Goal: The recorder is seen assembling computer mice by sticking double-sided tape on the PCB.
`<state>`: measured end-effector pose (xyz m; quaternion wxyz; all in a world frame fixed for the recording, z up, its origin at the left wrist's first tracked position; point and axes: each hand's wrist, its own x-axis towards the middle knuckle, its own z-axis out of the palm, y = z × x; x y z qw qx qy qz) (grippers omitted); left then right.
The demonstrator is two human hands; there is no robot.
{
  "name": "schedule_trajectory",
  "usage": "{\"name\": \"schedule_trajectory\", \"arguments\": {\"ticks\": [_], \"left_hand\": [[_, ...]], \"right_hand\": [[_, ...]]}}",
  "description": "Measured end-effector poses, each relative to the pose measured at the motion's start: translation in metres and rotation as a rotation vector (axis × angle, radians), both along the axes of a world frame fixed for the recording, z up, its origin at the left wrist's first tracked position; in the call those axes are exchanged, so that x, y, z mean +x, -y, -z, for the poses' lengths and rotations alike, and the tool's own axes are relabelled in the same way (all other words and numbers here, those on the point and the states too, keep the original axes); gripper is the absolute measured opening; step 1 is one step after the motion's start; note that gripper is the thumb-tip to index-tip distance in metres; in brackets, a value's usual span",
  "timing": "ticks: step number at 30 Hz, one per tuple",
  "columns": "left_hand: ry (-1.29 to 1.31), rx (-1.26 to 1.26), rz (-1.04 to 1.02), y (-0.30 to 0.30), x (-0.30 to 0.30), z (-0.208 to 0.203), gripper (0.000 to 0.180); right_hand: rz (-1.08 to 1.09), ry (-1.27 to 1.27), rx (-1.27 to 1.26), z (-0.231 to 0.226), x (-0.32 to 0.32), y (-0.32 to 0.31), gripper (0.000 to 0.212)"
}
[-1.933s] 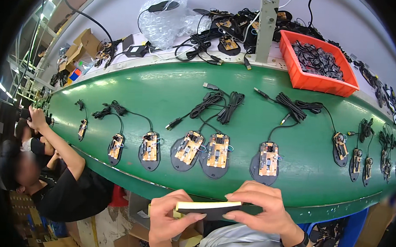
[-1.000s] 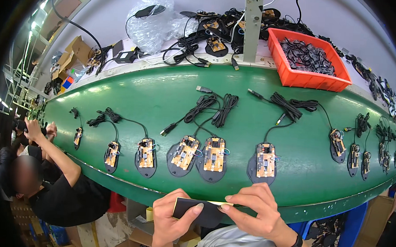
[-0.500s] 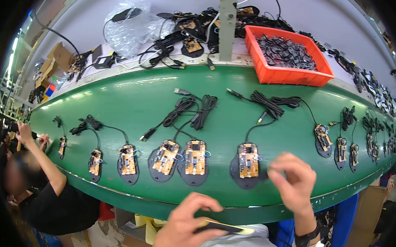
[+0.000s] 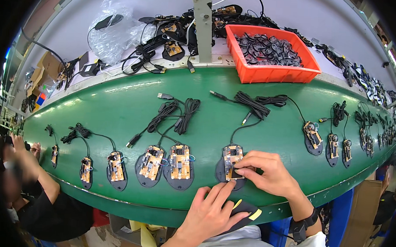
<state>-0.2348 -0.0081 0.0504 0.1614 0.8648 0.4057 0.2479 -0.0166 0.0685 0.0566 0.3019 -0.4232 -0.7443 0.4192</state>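
Observation:
An opened computer mouse (image 4: pixel 227 159), a black base with an orange-brown circuit board, lies on the green belt with its cable running away from me. Over the lower part of the board, my right hand (image 4: pixel 267 174) pinches a small dark piece (image 4: pixel 237 173) between thumb and fingertips. My left hand (image 4: pixel 212 210) is closed on a flat black piece with yellow strips (image 4: pixel 243 209), partly hidden by the hand. Its fingertips reach the near edge of the mouse base; I cannot tell whether they press on it.
Two mouse bases (image 4: pixel 180 165) lie close together on the left, with several more along the green belt (image 4: pixel 118 101). A red-orange bin (image 4: pixel 276 74) of dark plastic parts stands beyond, beside a metal post (image 4: pixel 203 30). Another person (image 4: pixel 46 200) works at far left.
My right hand has moved left, from beside the mouse base to over its board. The left hand has come forward to the base's near edge with the black piece. The view has shifted slightly.

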Motion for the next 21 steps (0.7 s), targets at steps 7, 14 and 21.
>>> {"name": "schedule_trajectory", "arguments": {"ticks": [7, 14, 21], "left_hand": [[-0.028, 0.016, 0.007, -0.002, 0.002, 0.001, 0.049], [-0.046, -0.011, -0.011, -0.006, 0.004, 0.003, 0.051], [-0.019, -0.028, 0.015, -0.008, 0.001, 0.004, 0.050]], "right_hand": [[-0.023, 0.011, 0.051, 0.004, -0.002, -0.001, 0.018], [0.052, 0.085, 0.228, 0.013, -0.010, 0.007, 0.019], [0.264, 0.277, 0.180, 0.004, -0.019, 0.012, 0.033]]}}
